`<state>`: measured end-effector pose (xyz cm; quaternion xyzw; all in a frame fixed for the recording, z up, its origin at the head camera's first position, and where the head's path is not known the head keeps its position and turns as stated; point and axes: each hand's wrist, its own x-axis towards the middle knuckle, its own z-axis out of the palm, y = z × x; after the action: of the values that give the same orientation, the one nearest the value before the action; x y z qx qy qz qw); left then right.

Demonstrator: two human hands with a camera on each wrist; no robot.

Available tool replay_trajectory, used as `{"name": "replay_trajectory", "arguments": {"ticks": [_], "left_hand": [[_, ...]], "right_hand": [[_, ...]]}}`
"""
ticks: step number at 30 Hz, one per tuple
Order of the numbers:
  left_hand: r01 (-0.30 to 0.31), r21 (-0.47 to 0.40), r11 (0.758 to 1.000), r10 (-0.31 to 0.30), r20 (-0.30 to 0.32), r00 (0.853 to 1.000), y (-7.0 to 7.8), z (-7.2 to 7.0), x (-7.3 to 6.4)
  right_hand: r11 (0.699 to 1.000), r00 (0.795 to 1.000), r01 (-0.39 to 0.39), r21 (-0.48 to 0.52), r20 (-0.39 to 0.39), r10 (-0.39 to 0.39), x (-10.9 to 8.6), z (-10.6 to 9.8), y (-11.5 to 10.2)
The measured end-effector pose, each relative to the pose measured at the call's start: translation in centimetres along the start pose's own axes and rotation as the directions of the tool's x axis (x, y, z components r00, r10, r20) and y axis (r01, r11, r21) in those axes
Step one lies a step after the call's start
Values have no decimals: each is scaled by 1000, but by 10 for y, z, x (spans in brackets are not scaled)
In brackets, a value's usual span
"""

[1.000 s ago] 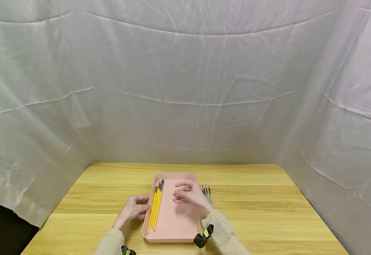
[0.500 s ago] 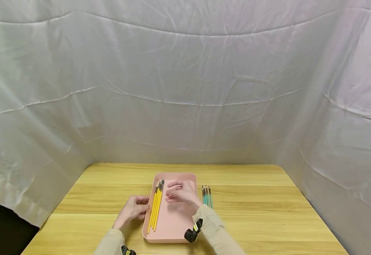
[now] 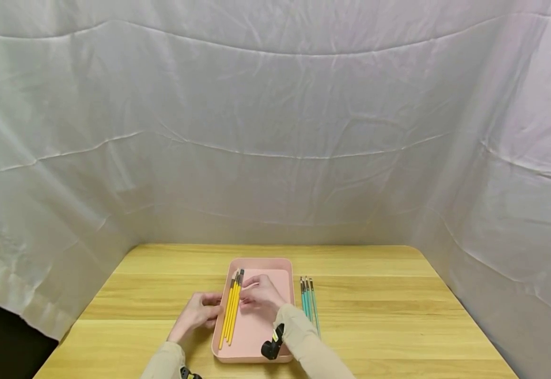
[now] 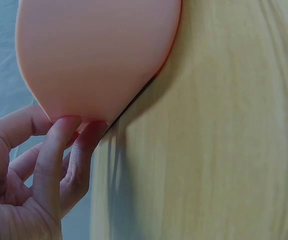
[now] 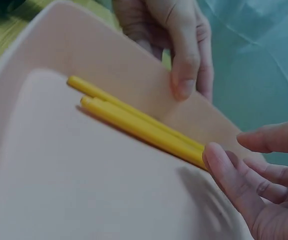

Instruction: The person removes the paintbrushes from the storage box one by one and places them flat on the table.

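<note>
A pink rectangular tray (image 3: 261,342) lies on the wooden table. Along its left side rest several yellow-handled paintbrushes (image 3: 231,316), bristle ends away from the person. My left hand (image 3: 197,313) holds the tray's left wall; in the right wrist view its thumb (image 5: 185,89) hooks over the rim, and the left wrist view has fingertips (image 4: 68,120) against the outer side. Over the tray, my right hand (image 3: 262,295) is beside the upper part of the yellow brushes. Its thumb (image 5: 218,160) and fingers stand apart around the brushes; whether they touch is unclear.
Right of the tray, several teal-handled paintbrushes (image 3: 308,302) lie side by side on the table (image 3: 389,316). Pale grey cloth (image 3: 275,184) hangs behind the table and at both sides.
My right hand has moved left and lower across the tray, from its right side to the yellow brushes. More of the teal brushes shows. The left hand and tray stay in place.
</note>
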<state>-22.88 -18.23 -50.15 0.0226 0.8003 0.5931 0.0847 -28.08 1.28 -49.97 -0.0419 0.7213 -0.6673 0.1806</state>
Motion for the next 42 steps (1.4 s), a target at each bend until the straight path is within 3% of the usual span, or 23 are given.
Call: {"name": "replay_trajectory", "arguments": {"ticks": [5,13,22,31,42], "left_hand": [[-4,-8,1000,4,2,1000,0,1,-1],[-3,-3,1000,3,3,1000,1,0,0],[4,-9,1000,-3,34,999,4,-1,-2],[-2,-10,1000,2,38,999,2,-2,-2],[-10,-20,1000,11,58,998,2,-3,-2]], "right_hand": [[999,999,-39,-24,-31,38,3,5,4],[992,997,-40,-123,-68,32,5,8,4],[959,993,-64,-275,-112,34,4,12,1],[937,992,-79,-341,-121,39,7,15,1],[930,990,-55,-363,-141,4,9,16,2]]}}
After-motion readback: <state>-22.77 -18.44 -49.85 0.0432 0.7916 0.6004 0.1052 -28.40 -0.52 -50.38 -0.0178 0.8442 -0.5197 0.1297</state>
